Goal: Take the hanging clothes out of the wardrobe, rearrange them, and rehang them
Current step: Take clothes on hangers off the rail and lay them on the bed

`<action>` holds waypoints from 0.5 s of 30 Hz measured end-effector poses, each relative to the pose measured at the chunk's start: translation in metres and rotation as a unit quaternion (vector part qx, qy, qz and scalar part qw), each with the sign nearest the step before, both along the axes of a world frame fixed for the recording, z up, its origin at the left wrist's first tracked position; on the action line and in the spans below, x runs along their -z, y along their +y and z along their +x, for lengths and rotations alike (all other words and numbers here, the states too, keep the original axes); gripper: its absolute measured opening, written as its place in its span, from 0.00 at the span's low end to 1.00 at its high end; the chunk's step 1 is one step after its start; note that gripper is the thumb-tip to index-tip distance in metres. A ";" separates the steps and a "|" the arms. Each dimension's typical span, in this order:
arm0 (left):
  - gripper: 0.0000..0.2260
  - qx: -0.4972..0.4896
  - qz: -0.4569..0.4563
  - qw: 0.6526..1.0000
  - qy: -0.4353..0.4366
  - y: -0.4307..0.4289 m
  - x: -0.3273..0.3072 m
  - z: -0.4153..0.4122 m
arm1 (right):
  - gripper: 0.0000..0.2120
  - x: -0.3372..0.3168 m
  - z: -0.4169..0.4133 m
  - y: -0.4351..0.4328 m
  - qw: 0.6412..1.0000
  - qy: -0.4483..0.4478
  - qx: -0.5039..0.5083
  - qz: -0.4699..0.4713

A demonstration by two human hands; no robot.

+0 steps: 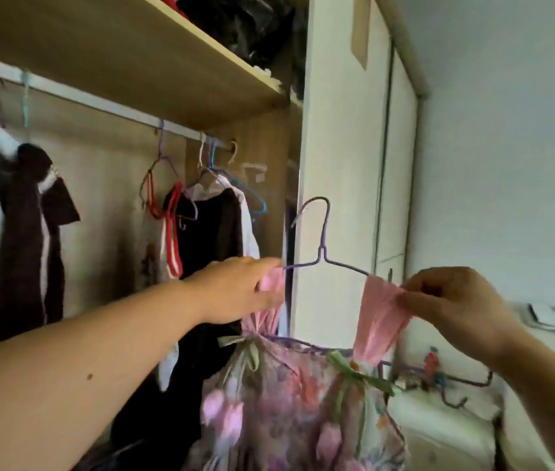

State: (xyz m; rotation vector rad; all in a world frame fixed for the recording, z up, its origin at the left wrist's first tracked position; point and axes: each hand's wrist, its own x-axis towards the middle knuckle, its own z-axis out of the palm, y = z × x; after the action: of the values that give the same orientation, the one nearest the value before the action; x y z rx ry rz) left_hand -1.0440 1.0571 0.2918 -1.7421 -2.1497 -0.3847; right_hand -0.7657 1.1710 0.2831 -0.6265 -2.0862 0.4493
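Along the wardrobe rail (99,102), two clusters of clothes (28,232) hang. Out front, left hand (235,290) grips one pink strap (274,280), right hand (452,300) pinches the other strap (383,307). Loosen either and it could slide off the purple hanger (322,254), dropping the floral dress (286,402). Count: two straps, one hanger, one dress.

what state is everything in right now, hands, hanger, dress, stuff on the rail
purple hanger, off the rail, held up, hook free
floral dress, hanging from the purple hanger by its straps
left hand, grips the left pink strap
right hand, pinches the right pink strap
rail, carries other clothes on hangers
blue hanger, hooked on the rail, looks bare
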 end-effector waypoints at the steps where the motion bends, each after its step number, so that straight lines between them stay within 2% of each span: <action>1: 0.27 0.045 -0.013 0.998 -0.033 0.011 0.015 0.008 | 0.08 0.012 0.019 0.004 1.000 -0.008 0.013 -0.013; 4: 0.18 0.125 -0.030 0.989 -0.079 0.042 0.060 0.041 | 0.07 0.053 0.073 0.014 0.996 -0.050 0.047 -0.051; 10: 0.09 0.207 -0.056 0.972 -0.100 0.106 0.133 0.121 | 0.06 0.128 0.165 0.018 0.982 -0.087 0.116 -0.120; 15: 0.05 0.299 -0.033 0.950 -0.089 0.144 0.176 0.188 | 0.12 0.175 0.231 0.002 0.955 -0.092 0.238 -0.151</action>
State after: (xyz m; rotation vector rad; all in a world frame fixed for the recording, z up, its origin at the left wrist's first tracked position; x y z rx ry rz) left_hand -0.8564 1.2014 0.1155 -2.4671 -1.7068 -0.6456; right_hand -0.5344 1.1732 0.1076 -1.3597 -1.9576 0.4437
